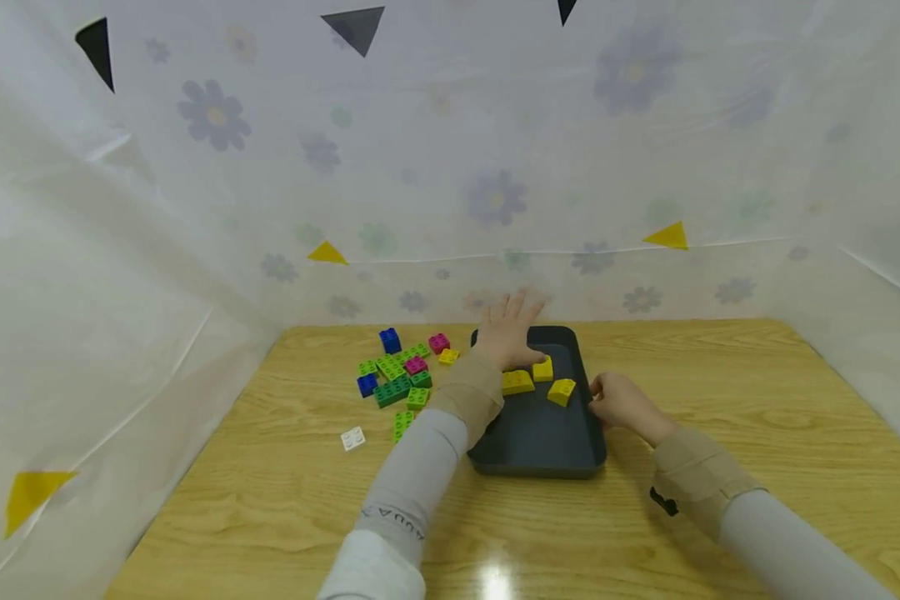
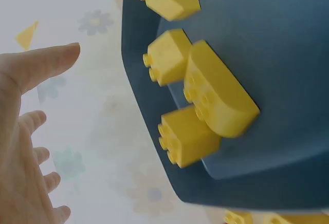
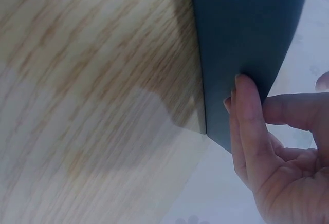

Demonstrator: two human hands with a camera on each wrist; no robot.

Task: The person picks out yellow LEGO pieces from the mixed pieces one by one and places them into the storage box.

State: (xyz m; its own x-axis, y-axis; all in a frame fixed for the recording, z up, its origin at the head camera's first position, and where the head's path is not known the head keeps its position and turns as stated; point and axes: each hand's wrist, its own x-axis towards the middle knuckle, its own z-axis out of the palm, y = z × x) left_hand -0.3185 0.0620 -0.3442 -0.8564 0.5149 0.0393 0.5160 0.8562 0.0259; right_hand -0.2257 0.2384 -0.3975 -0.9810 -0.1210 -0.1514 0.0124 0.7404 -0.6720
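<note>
A dark grey tray [image 1: 537,446] lies on the wooden table with several yellow toy bricks [image 1: 561,392] in its far half. Over the tray's far left part hovers my left hand [image 1: 506,337], its fingers spread and holding nothing. In the left wrist view the hand [image 2: 23,131] is apart from the tray's far rim, and the yellow bricks [image 2: 182,136] sit close to that wall, some touching. My right hand [image 1: 626,406] pinches the tray's right side. The right wrist view shows its fingertips [image 3: 248,93] against the outer wall, with the thumb at the rim.
Left of the tray, loose bricks are spread out: light green [image 1: 391,367], dark green [image 1: 392,392], blue [image 1: 390,340], pink [image 1: 438,342] and yellow [image 1: 448,357]. A white brick [image 1: 352,438] lies nearer. A flowered sheet [image 1: 495,200] hangs behind the table.
</note>
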